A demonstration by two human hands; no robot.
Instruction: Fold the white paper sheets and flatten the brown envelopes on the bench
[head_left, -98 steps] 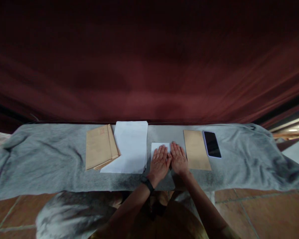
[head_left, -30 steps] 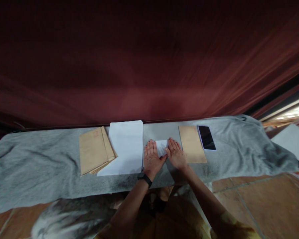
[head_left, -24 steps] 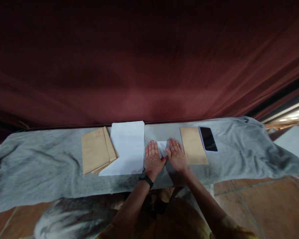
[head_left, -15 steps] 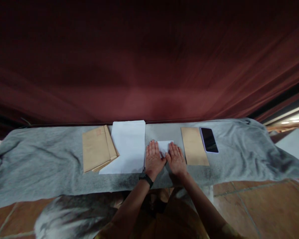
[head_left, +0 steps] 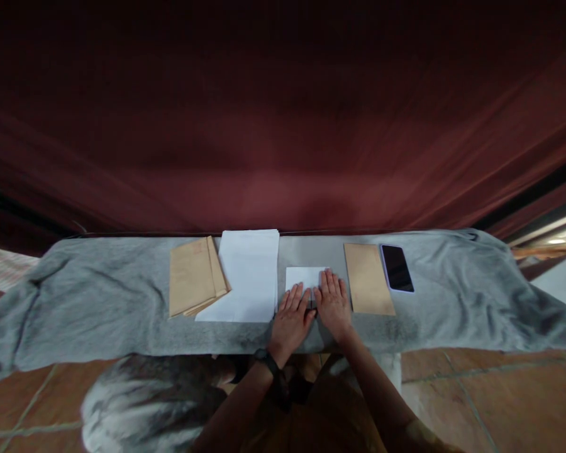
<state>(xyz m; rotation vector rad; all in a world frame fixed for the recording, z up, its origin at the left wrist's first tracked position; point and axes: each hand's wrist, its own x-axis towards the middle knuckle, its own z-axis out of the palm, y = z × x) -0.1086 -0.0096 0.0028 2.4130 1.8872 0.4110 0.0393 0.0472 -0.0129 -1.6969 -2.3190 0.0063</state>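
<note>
Left hand (head_left: 290,318): lay palm down, fingers stretched and a little spread, tips on the near part of the small white paper; it gripped nothing.
Right hand (head_left: 334,308): lay flat over the paper's right edge, fingers extended, nothing grasped.
Small white paper (head_left: 302,275): rested flat on the grey cloth (head_left: 122,296), its far left part bare, its near edge mostly hidden under the 2 hands.
Good pressing: probably called for the right hand to anchor while the left smoothed outward with even weight, edges kept aligned.
Soft cloth: likely gave under pressure, so slow, firm strokes seemed best.
White sheets (head_left: 249,270): lay just left of the paper, 1 stack, best left unbumped.
Single brown envelope (head_left: 368,280): lay just right.
Outermost: brown envelopes (head_left: 192,274) left, phone (head_left: 397,268) right.
</note>
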